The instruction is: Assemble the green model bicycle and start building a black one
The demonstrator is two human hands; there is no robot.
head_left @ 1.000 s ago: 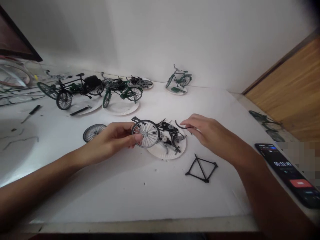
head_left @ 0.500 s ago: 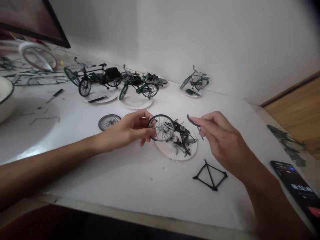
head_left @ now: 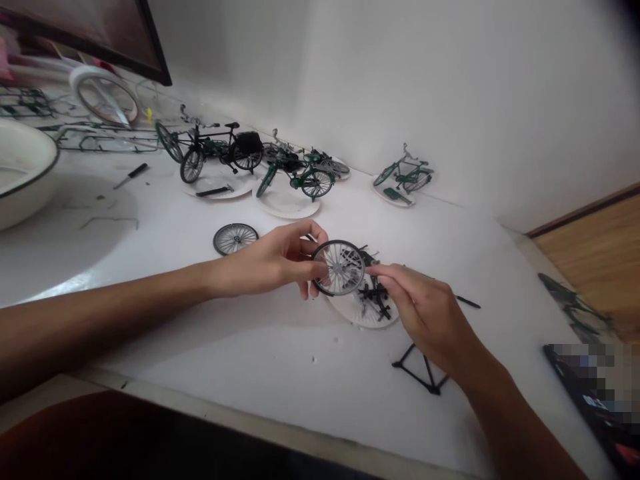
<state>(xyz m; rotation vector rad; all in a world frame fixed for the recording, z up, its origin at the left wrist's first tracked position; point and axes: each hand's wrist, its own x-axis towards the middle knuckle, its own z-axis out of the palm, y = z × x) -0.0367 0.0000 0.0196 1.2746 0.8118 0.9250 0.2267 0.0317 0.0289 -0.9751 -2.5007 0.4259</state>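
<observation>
My left hand pinches a small spoked model bicycle wheel with a black tyre, held upright above a paper plate. At the wheel's right rim, my right hand is closed, its index fingertip touching or nearly touching the tyre. The curved black strip it carried half a second ago cannot be told apart from the rim now. Black and grey model bicycle parts lie on the plate behind the wheel. Below my right hand rests a black bicycle frame, partly covered by the wrist.
A second wheel lies behind my left forearm. Assembled model bicycles stand on plates at the back. To the left are a screwdriver and a white bowl. A thin black piece and a phone lie right.
My right hand has moved left, bringing the curved black strip to the wheel's right rim. My left hand still holds the wheel. The whole view has shifted slightly.
</observation>
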